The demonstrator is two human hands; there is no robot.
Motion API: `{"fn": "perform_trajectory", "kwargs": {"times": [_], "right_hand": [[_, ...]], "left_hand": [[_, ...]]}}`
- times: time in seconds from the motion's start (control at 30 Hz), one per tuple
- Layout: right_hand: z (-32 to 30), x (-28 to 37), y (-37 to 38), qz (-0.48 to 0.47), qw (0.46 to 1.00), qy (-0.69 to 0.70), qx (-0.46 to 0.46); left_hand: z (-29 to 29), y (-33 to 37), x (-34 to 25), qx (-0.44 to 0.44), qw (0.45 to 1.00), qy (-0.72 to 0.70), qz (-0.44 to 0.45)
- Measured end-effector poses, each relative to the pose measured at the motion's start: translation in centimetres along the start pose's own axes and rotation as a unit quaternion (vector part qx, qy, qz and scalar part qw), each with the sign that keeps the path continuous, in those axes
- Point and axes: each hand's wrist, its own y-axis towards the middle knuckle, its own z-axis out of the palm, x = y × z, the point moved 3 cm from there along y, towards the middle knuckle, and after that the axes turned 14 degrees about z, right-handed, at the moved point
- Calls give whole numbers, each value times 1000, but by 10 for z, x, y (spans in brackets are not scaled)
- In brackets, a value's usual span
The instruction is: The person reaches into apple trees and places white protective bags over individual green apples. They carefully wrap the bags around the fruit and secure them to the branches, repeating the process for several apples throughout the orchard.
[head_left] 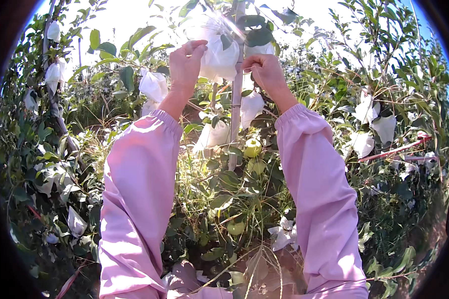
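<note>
Holding my left fingers (196,47) bunched together at the left edge of the white bag (219,59), I have my right fingers (255,61) bent together beyond it, beside the grey pole (236,102); what either pinches, I cannot tell. With the bag's top washed out by sunlight above them, I might misjudge a pull and tear it.

Upright pole (236,114) bars the way btwn L hand (187,67) and R hand (267,74); white fruit bag (219,59) fills the space L of it. Lower, some room btwn sleeves (142,164), but hanging bag (213,136) and green apple (253,147) partly obstruct.
</note>
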Motion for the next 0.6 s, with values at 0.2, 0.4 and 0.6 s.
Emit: {"fn": "perform_trajectory", "kwargs": {"times": [0.2, 0.4, 0.6], "right_hand": [[31, -42, -76, 25, 960, -119, 251], [30, -42, -114, -44, 963, -177, 200], [-13, -62, -58, 4, 996, -73, -52]], "left_hand": [[-12, -101, 19, 194, 964, -93, -154], [17, -155, 38, 209, 948, -120, -208], [69, -115, 37, 113, 977, -91, -154]]}}
